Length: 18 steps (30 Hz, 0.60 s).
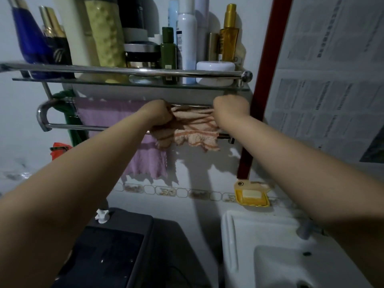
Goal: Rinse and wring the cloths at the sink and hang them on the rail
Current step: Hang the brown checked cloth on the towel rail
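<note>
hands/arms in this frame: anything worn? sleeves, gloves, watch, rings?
Both forearms are bare right up to the frame edge: no sleeves in view. No gloves on the left hand or right hand, and no watch or band at either wrist. The fingers are hidden, so rings cannot be judged.

Shiny chrome metal rail [62, 127], glass shelf [145, 85], nubby striped terry cloth [195, 132], soft lilac cloth [108, 115] beside it, glossy white ceramic sink [239, 235], yellow plastic soap dish [252, 197].
</note>
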Available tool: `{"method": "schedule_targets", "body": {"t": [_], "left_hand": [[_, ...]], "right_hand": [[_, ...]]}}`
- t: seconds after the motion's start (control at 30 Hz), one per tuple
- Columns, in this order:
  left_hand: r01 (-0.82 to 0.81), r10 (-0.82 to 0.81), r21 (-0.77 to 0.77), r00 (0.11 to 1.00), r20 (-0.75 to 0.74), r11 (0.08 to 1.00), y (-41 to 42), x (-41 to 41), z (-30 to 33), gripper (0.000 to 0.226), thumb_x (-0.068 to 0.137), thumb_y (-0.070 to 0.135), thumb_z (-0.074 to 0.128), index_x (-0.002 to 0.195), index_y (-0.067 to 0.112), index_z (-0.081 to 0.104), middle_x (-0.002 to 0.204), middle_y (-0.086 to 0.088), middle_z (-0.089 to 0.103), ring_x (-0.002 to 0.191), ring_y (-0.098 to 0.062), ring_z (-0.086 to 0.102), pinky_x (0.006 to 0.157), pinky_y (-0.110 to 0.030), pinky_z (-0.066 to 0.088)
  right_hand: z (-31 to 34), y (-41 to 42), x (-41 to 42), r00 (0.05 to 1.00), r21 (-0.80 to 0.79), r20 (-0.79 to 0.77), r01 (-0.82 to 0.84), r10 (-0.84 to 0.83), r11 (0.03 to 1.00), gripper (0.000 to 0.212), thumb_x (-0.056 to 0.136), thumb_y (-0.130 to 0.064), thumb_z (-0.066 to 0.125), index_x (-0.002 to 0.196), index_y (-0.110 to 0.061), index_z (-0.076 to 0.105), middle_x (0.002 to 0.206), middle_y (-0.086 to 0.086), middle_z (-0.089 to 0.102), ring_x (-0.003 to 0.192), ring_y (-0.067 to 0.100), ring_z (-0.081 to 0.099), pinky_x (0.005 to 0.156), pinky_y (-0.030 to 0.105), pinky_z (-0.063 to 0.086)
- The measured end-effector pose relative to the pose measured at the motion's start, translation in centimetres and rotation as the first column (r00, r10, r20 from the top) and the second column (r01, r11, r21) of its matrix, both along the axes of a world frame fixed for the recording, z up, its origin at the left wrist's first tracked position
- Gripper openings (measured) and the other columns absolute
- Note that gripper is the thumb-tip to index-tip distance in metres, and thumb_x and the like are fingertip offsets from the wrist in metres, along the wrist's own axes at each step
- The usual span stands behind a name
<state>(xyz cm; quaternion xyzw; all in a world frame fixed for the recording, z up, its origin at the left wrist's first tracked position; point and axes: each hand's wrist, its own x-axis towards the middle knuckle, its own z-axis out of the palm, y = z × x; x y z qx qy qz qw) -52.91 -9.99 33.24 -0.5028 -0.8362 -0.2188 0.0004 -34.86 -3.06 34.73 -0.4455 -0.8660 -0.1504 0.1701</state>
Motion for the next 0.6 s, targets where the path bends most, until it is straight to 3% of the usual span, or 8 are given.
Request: {"method": "schedule_targets", "body": {"t": [0.07,0.17,0.23,0.3,0.37,0.47,0.53,0.6], "left_hand": [[-0.034,-0.001,0.153,0.975,0.223,0.988,-0.1,-0.7,-0.3,0.025,0.085,0.023,0.065,0.107,0.011,0.064,0.092,-0.008,0.066,0.082,-0.023,0.061,0.074,-0.036,0.05],[-0.074,-0.243,0.376,0.645,0.725,0.924,-1.2,-0.5,-0.2,0.018,0.088,0.013,0.063,0.102,0.001,0.064,0.072,-0.008,0.071,0.068,-0.022,0.07,0.072,-0.037,0.06],[-0.003,-0.378,0.436,0.493,0.784,0.9,-2.0,-0.4,0.0,0.011,0.091,0.009,0.058,0.101,0.006,0.062,0.078,-0.008,0.07,0.07,-0.019,0.07,0.072,-0.033,0.06],[0.092,-0.462,0.468,0.412,0.786,0.879,-2.8,-0.5,0.1,0.016,0.091,0.009,0.058,0.107,0.009,0.059,0.092,-0.012,0.069,0.083,-0.023,0.07,0.078,-0.036,0.059],[0.12,-0.48,0.502,0.541,0.69,0.857,-2.7,-0.7,-0.1,0.017,0.091,0.012,0.06,0.108,0.012,0.06,0.099,-0.011,0.069,0.091,-0.026,0.069,0.079,-0.035,0.058],[0.099,-0.432,0.592,0.78,0.453,0.8,-1.3,0.1,-0.5,0.011,0.089,0.018,0.063,0.1,0.019,0.062,0.092,0.0,0.069,0.091,-0.019,0.069,0.076,-0.025,0.055],[0.145,-0.35,0.551,0.891,0.288,0.822,0.0,0.8,-0.8,0.025,0.088,0.032,0.065,0.108,0.017,0.061,0.099,0.0,0.07,0.094,-0.019,0.067,0.081,-0.03,0.052],[0.113,-0.179,0.379,0.973,0.143,0.918,1.0,1.2,-0.7,0.037,0.092,0.04,0.056,0.119,0.014,0.058,0.109,-0.008,0.066,0.098,-0.024,0.062,0.085,-0.034,0.048]], "right_hand": [[-0.9,0.6,1.0,0.994,0.058,-0.107,-0.027,0.033,0.998,0.017,0.094,-0.019,0.049,0.092,-0.012,0.064,0.095,0.006,0.065,0.084,0.027,0.06,0.062,0.028,0.039],[-1.0,1.1,2.4,0.842,-0.144,-0.534,-0.177,0.075,0.974,0.022,0.089,-0.035,0.054,0.088,-0.016,0.066,0.086,0.002,0.066,0.076,0.023,0.061,0.064,0.031,0.049],[-0.9,1.3,3.0,0.639,-0.279,-0.769,-0.39,0.04,0.878,0.014,0.087,-0.032,0.063,0.089,-0.018,0.066,0.087,0.001,0.069,0.073,0.018,0.064,0.062,0.027,0.051],[-1.2,0.9,3.5,0.5,-0.304,-0.866,-0.545,0.012,0.781,0.016,0.087,-0.023,0.066,0.101,-0.015,0.065,0.097,0.004,0.072,0.078,0.016,0.068,0.062,0.024,0.052],[-1.7,0.7,3.8,0.543,-0.266,-0.832,-0.571,0.115,0.777,0.035,0.088,-0.024,0.064,0.122,-0.014,0.057,0.113,0.005,0.068,0.1,0.018,0.066,0.078,0.028,0.053],[-1.9,0.3,3.0,0.894,0.017,-0.307,-0.337,0.325,0.942,0.049,0.093,-0.038,0.049,0.139,-0.021,0.039,0.129,0.006,0.058,0.115,0.026,0.056,0.09,0.039,0.046],[-1.7,0.1,1.6,0.939,0.094,-0.114,-0.316,0.326,0.944,0.048,0.097,-0.038,0.041,0.139,-0.018,0.035,0.131,0.011,0.055,0.117,0.031,0.052,0.092,0.041,0.039],[-1.0,0.3,-0.2,0.964,0.039,-0.088,-0.248,0.25,0.968,0.041,0.098,-0.037,0.038,0.133,-0.016,0.043,0.129,0.012,0.055,0.115,0.032,0.053,0.086,0.038,0.039]]}}
